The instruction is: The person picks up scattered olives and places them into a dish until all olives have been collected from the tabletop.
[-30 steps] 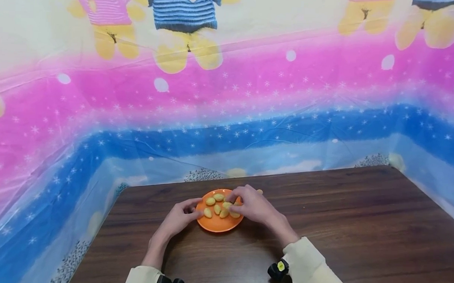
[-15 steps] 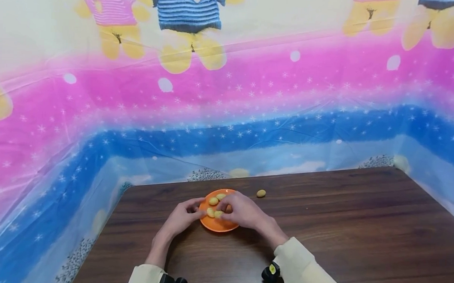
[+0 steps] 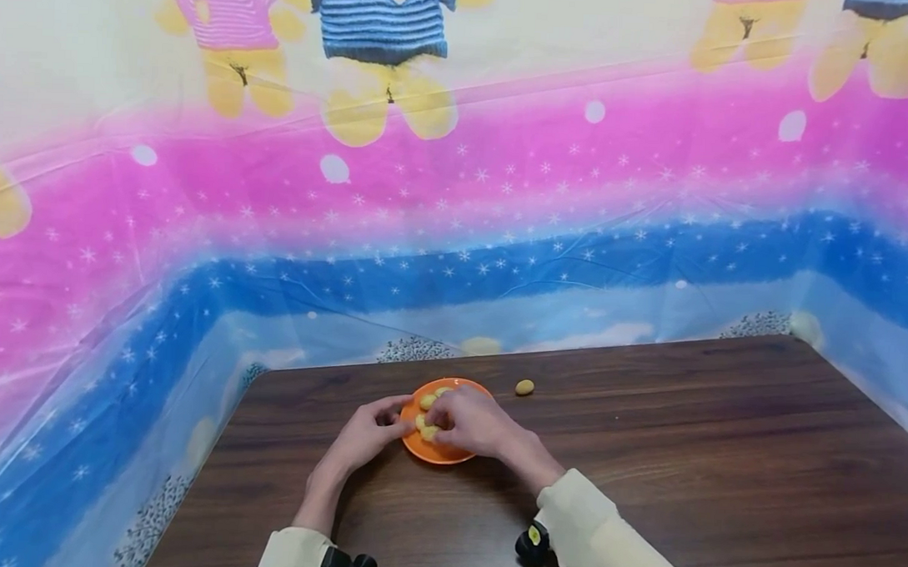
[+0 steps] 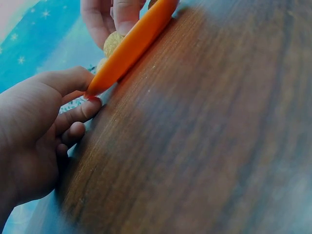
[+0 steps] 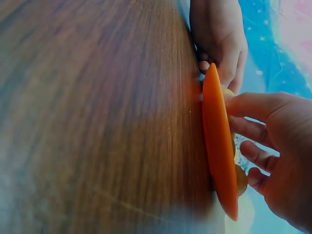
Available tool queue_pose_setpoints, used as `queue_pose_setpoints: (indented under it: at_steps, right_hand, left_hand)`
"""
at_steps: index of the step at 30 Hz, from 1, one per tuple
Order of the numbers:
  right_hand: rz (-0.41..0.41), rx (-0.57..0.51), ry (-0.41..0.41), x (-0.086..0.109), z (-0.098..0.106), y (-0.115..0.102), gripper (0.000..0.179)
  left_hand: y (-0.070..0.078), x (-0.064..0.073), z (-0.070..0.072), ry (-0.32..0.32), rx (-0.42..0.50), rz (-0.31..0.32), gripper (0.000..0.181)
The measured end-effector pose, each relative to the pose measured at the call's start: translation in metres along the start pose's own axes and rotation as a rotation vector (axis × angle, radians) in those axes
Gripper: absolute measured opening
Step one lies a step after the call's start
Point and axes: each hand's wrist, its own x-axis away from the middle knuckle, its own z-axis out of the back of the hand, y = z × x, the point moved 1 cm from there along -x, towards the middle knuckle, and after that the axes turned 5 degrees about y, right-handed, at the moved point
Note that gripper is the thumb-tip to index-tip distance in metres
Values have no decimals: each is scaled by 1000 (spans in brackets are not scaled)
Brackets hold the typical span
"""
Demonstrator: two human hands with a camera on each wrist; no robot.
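Note:
An orange plate [image 3: 448,457] bears several small yellow oval pieces [image 3: 428,402] whose kind is hard to tell. At the plate's left rim, my left hand [image 3: 364,437] pinches the edge; the left wrist view has its thumb on top and a finger beneath. My right hand [image 3: 473,419] reaches over the plate from the right. Its thumb and fingers close around a yellow oval piece [image 4: 113,44] near the left side, and the hand hides other pieces. In the right wrist view, another piece [image 5: 241,181] sits at the plate's nearer end, beside the smaller fingers.
One loose yellow oval piece [image 3: 524,388] lies on the dark wooden table [image 3: 688,458], behind and right of the plate. A patterned pink and blue cloth [image 3: 502,193] hangs beyond the table's back edge. Black wrist cameras [image 3: 532,543] are strapped near both cuffs.
My right hand has moved left across the plate, from the pieces on its right side to those on its left. My left hand keeps hold of the rim. The loose table piece came into fuller view.

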Motion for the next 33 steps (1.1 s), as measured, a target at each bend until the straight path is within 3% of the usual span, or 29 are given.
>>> queue_pose_setpoints:
  at_steps: [7, 15, 21, 33]
  right_hand:
    - [16, 104, 4, -5, -5, -1, 18]
    - [13, 101, 19, -9, -8, 1, 18]
    - [13, 33, 56, -3, -2, 4, 18]
    - [-110, -122, 87, 16, 20, 20, 19]
  left_hand:
    - [0, 2, 0, -3, 7, -8, 46]
    - [0, 2, 0, -3, 8, -11, 46]
    - [2, 0, -1, -3, -2, -12, 45]
    - [1, 0, -2, -4, -8, 10, 47]
